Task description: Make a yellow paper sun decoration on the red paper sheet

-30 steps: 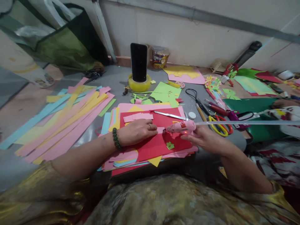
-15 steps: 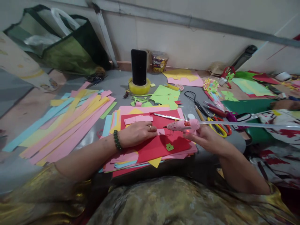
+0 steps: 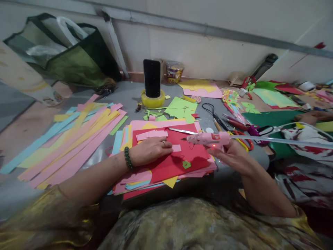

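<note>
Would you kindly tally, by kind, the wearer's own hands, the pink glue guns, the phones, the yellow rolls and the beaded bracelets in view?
Left hand and right hand: 2
Pink glue gun: 1
Phone: 1
Yellow roll: 1
Beaded bracelet: 1
Total: 6

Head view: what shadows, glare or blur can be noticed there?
Head view: a shadow darkens the red sheet below the pink glue gun; same view: pale glare on the grey table; head view again: blurred lettering on the cup.
</note>
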Motion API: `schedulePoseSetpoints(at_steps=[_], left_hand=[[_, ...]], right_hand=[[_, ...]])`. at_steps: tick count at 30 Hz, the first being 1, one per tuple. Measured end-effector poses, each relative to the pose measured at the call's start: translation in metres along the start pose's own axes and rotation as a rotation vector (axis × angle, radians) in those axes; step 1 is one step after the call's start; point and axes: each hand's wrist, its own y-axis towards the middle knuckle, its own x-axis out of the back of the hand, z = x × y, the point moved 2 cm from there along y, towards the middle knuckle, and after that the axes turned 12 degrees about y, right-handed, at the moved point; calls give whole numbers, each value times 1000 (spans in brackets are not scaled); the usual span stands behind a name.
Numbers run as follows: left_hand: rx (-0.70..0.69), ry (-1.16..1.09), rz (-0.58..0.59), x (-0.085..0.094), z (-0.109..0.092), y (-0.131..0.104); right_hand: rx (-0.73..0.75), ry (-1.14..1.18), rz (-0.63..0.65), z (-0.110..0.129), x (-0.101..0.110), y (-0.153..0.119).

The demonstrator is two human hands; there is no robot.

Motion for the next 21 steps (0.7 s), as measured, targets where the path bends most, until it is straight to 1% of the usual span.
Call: schedulePoseSetpoints(at_steps=[2, 5, 7, 8, 10, 11, 12, 16, 18, 21], left_hand=[[-46, 7, 5, 1, 0, 0], [-58, 33, 1, 2, 1, 0], [-68, 76, -1, 3, 1, 0], [-74, 106, -6, 4, 1, 1], [-80, 173, -41, 7, 0, 2], [-83, 205, -74, 9, -1, 2], [-83, 234, -119, 11, -1, 3], [-71, 302, -334, 19, -3, 2], [-38, 309, -417, 22, -4, 1], [15, 292, -499, 26, -4, -2]], right_hand=[[57, 26, -208, 2, 8, 4], [107, -24, -548, -5, 29, 17], [29, -136, -677, -13, 43, 31], [-59, -219, -686, -19, 48, 39], [-261, -377, -611, -29, 54, 57], [-333, -437, -559, -34, 54, 66], [-368, -465, -525, -39, 53, 73], [-392, -508, -441, -53, 44, 92], [-405, -534, -415, -58, 43, 94], [-413, -569, -388, -62, 46, 89]])
